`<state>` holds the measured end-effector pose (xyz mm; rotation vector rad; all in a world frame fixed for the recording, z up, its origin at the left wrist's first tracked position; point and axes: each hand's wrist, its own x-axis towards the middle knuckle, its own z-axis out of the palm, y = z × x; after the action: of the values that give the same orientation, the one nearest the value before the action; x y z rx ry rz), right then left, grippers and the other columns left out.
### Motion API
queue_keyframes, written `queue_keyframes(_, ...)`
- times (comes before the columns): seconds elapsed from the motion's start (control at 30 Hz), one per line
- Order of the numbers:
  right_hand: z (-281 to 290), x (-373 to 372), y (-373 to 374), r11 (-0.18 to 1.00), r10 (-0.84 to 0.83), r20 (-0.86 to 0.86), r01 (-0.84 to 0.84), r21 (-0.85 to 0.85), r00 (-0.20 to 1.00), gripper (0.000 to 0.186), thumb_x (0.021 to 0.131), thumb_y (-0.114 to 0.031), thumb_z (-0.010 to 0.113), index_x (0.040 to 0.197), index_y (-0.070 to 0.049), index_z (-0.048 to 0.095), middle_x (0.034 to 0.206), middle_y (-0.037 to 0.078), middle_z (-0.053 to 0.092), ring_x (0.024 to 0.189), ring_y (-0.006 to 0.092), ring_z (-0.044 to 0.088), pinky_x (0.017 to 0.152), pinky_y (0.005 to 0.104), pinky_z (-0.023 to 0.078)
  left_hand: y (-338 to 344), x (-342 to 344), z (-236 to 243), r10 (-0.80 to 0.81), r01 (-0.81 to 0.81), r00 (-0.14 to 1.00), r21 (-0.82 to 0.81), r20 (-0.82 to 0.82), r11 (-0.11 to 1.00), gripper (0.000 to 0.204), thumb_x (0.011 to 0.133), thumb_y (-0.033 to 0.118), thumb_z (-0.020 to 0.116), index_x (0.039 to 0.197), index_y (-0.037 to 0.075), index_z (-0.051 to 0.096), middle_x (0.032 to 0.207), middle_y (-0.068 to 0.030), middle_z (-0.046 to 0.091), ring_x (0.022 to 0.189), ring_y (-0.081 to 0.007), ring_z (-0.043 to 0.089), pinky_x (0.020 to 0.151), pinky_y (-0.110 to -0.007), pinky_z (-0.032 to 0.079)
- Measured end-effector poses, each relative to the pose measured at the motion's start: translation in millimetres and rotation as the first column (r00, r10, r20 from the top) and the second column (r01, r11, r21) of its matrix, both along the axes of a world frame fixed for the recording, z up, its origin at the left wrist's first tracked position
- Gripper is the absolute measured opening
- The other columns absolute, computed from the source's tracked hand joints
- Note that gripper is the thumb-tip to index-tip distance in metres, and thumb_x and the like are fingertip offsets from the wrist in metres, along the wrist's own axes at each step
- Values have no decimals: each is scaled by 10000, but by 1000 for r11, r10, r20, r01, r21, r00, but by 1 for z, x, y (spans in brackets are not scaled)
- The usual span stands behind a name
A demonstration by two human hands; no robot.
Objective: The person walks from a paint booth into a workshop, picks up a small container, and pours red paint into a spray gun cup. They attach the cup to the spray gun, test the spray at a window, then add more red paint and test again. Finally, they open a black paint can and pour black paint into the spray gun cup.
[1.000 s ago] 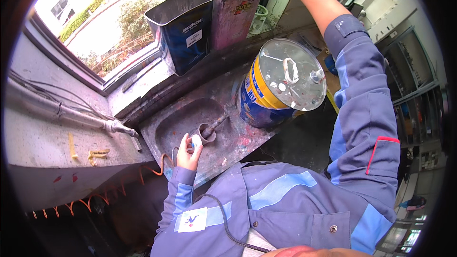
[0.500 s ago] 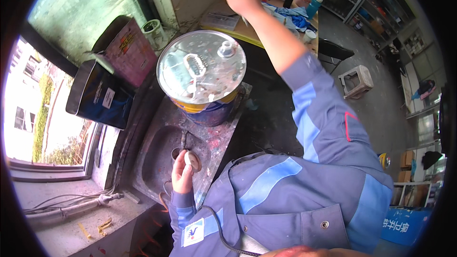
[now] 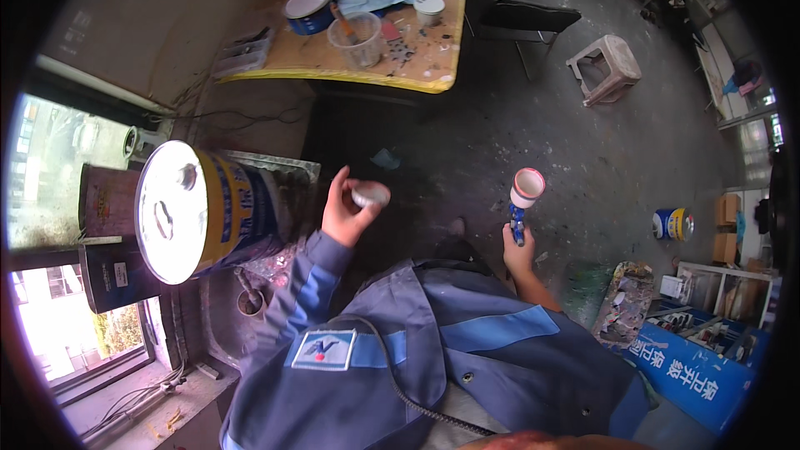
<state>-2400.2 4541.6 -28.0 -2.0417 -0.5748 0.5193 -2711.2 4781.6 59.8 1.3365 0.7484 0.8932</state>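
Note:
My left hand (image 3: 343, 215) pinches a small round whitish lid (image 3: 370, 194) between thumb and fingers, out beyond the sink's right edge. On the right, my right hand (image 3: 517, 248) grips a blue paint spray gun (image 3: 517, 223) by its handle. The gun's white cup (image 3: 527, 187) is uncovered on top, with a reddish rim, and its inside looks pale. Lid and cup are well apart. A large blue and yellow drum (image 3: 218, 212) with a shiny metal top stands at the left, beside my left forearm.
Ahead is a paint-spotted table (image 3: 425, 58) with a clear plastic tub (image 3: 357, 43), a blue can (image 3: 308, 10) and blue cloths. A black chair (image 3: 525, 17) and a stool (image 3: 612, 71) stand beyond. The stained sink (image 3: 218, 329) is at left; a blue box (image 3: 679, 367) lies right.
My right hand has come down from the far table area to my right side with the spray gun. My left hand has lifted the lid away from the sink, to the right. The view has turned.

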Motion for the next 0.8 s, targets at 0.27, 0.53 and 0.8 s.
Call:
queue_keyframes(0.27, 31, 122, -11, 999, 45, 77, -46, 10, 996, 336, 881, -150, 682, 1158, 36, 645, 929, 153, 683, 826, 247, 658, 782, 360, 510, 189, 253, -40, 569, -137, 744, 753, -351, 644, 845, 728, 269, 832, 1395, -56, 426, 1222, -260, 561, 1152, -411, 543, 998, -452, 464)
queue_keyframes(0.53, 37, 182, 57, 996, 78, 59, -81, 49, 995, 326, 869, -163, 703, 1126, 28, 640, 889, 108, 675, 809, 218, 645, 767, 347, 504, 222, 303, -29, 747, -14, 495, 856, -444, 517, 810, 729, 321, 822, 1404, 36, 475, 1396, -261, 459, 1347, -489, 359, 1141, -587, 282)
queue_keyframes(0.8, 46, 262, 193, 953, 286, 236, -302, 36, 929, 425, 870, -147, 701, 1233, 56, 611, 1047, 204, 678, 940, 320, 683, 860, 381, 521, 329, 353, 6, 525, 158, 542, 693, -657, 704, 611, 738, 332, 840, 1297, 191, 641, 1364, -303, 511, 1218, -475, 529, 1026, -486, 469)
